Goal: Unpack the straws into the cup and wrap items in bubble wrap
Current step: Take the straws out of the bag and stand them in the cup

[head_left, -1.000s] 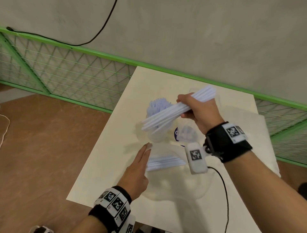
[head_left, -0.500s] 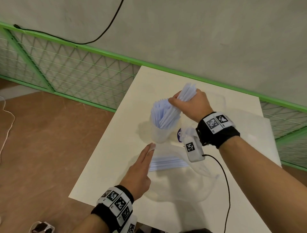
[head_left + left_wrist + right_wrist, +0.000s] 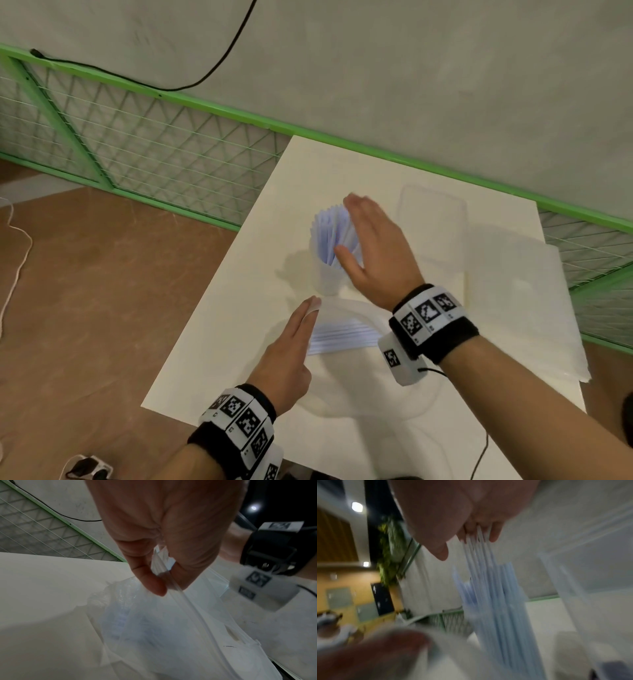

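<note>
I am looking down on a pale cream table (image 3: 222, 342) that is standing against a grey wall (image 3: 411, 68), with a green wire-mesh fence (image 3: 137, 150) running along the wall's foot and a black cable (image 3: 205, 73) hanging across the wall above it. Brown floor (image 3: 85, 291) is showing to the left of the table.

My right hand (image 3: 373, 253) is hovering with fingers straight and spread, its palm against the tops of the pale blue straws (image 3: 330, 236) that are standing bunched in the translucent cup (image 3: 325, 277) near the table's middle. My left hand (image 3: 291, 349) is pinching the mouth edge of the clear plastic bag (image 3: 342, 308) between thumb and fingers, as the left wrist view is showing plainly; the bag is lying just in front of the cup and is holding more straws (image 3: 342, 337) flat inside it.

A clear lidded container (image 3: 431, 219) is sitting behind my right hand, faint against the tabletop. A whitish sheet (image 3: 534, 301) is covering the table's right side and is overhanging the edge; I cannot tell what it is made of.

The right wrist view is smearing badly, so only the straw tips at the fingers (image 3: 494, 535) are reading clearly. My right forearm is hiding the bag's right portion, and the bag's near end is hard to make out against the table
</note>
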Demonstrator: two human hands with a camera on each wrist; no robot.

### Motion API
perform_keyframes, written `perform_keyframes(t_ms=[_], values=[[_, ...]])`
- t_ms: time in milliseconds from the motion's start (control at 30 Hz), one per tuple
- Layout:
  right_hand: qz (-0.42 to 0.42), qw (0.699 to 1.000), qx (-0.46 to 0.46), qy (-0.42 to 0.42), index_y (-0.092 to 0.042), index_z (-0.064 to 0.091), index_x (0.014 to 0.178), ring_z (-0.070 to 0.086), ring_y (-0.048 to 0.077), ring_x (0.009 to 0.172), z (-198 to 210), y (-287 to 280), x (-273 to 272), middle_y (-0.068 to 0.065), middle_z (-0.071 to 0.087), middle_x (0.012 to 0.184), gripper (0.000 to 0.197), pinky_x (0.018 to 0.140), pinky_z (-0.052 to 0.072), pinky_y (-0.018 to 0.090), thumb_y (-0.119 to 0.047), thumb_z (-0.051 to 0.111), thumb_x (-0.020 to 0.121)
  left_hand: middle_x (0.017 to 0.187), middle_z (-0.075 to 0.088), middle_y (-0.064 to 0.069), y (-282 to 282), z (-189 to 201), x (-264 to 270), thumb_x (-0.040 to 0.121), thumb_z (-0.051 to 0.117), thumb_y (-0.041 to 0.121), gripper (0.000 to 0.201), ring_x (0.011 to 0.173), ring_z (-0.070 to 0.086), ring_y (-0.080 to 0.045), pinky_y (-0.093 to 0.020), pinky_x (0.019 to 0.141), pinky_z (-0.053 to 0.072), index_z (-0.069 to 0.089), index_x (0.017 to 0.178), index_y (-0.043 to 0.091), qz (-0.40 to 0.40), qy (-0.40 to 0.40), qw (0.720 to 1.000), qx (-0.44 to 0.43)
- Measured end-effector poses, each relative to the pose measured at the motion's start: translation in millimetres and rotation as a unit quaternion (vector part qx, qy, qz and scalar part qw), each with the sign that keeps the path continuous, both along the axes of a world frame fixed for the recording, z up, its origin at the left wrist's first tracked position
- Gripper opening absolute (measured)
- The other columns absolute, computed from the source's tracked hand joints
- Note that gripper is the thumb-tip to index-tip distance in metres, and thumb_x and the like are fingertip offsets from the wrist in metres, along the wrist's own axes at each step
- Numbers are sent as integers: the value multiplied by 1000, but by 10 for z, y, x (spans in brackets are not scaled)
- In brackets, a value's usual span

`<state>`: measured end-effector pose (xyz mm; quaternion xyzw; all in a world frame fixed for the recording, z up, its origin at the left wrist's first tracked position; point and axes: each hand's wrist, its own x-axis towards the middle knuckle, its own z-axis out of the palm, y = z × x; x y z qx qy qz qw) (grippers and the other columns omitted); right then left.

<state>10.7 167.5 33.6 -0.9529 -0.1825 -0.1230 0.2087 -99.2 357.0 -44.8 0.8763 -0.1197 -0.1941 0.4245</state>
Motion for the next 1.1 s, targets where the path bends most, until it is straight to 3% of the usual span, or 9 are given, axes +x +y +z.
perform_keyframes(t_ms=[100,233,400,500,600,700,867,967,1100], values=[[36,996,-70,32,-7,25,152,17,23,149,-176,8,-30,8,20,161,68,116,27,45,-36,48,95,153,-11,39,-14,14,-3,74,42,-16,103,125,52,-8,-7,79,37,6,155,37,-1,1,1000,-2],[-7,1000,-23,12,-9,21,153,12,21,150,-109,13,-19,5,16,162,66,118,16,33,-30,46,96,156,-8,35,-6,17,-3,74,42,-16,103,127,50,-9,-7,82,37,7,155,37,0,0,1000,-2],[5,997,-70,23,-6,28,151,22,23,147,-210,50,-51,9,20,161,65,117,24,38,-24,51,93,156,-8,34,-11,28,-13,74,41,-16,103,128,49,-10,-7,81,37,7,155,36,-1,3,1000,1],[12,999,-43,-3,-6,34,148,30,23,144,-180,65,2,9,33,156,57,115,25,36,-15,48,94,157,-8,33,-7,33,-13,73,42,-17,103,128,49,-10,-6,81,37,7,155,35,-1,7,1000,2],[9,1000,4,-14,0,51,136,53,33,126,-201,69,81,17,55,138,48,106,39,43,5,54,89,157,-8,33,-4,41,-16,74,42,-17,103,127,49,-10,-4,79,37,6,156,36,-3,7,1000,2],[29,998,-60,-21,1,62,125,57,36,122,-270,90,75,17,61,130,42,101,45,49,5,59,83,156,-9,35,-8,61,-22,74,42,-16,103,126,50,-10,-7,79,39,7,155,37,-3,11,1000,0],[15,1000,4,6,-7,26,151,29,23,144,-182,164,-24,8,31,157,65,118,24,37,-21,50,92,154,-10,37,14,62,-30,73,41,-17,104,120,54,-10,-10,77,42,7,155,38,-2,9,1000,2],[36,997,-66,32,-10,11,155,14,22,149,-290,215,-82,5,17,162,76,120,19,42,-32,49,93,155,-9,36,26,70,-39,72,41,-18,106,118,56,-11,-16,80,47,7,155,39,-3,7,1000,3],[17,998,-62,26,-11,18,154,16,21,149,-268,251,-39,4,20,161,71,119,20,43,-33,49,94,156,-8,35,31,80,-48,72,41,-18,105,120,53,-11,-7,77,40,6,155,38,-5,7,1000,0]])
